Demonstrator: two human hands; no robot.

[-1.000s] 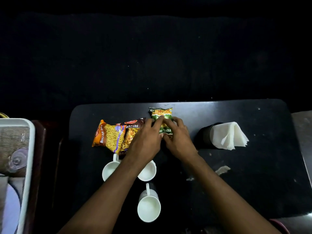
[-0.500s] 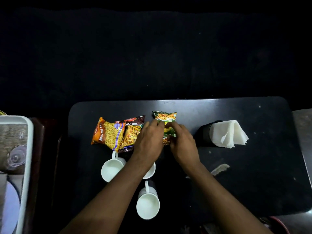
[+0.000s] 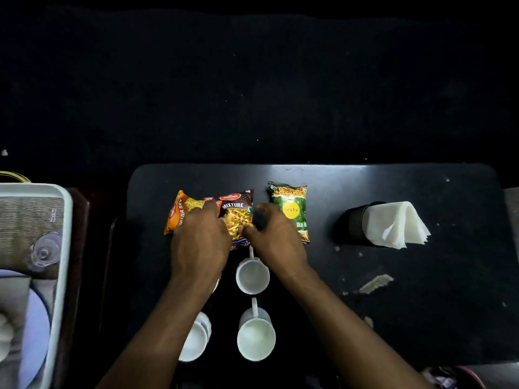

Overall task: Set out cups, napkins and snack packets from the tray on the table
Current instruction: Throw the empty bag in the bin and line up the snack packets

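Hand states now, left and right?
Left hand: lies over orange packet and mixture packet, grip cannot be told.
Right hand: pinches mixture packet's right edge.

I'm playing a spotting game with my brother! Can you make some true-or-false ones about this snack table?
1. Three snack packets lie on the table. True: the orange packet, the brown Mixture packet and the green packet.
2. The green packet is furthest left. False: it is furthest right of the three, and the orange packet is furthest left.
3. The napkins stand in a dark holder. True.
4. The cups are red. False: they are white.
5. A hand is lifting a cup. False: the left hand and the right hand are both on the packets.
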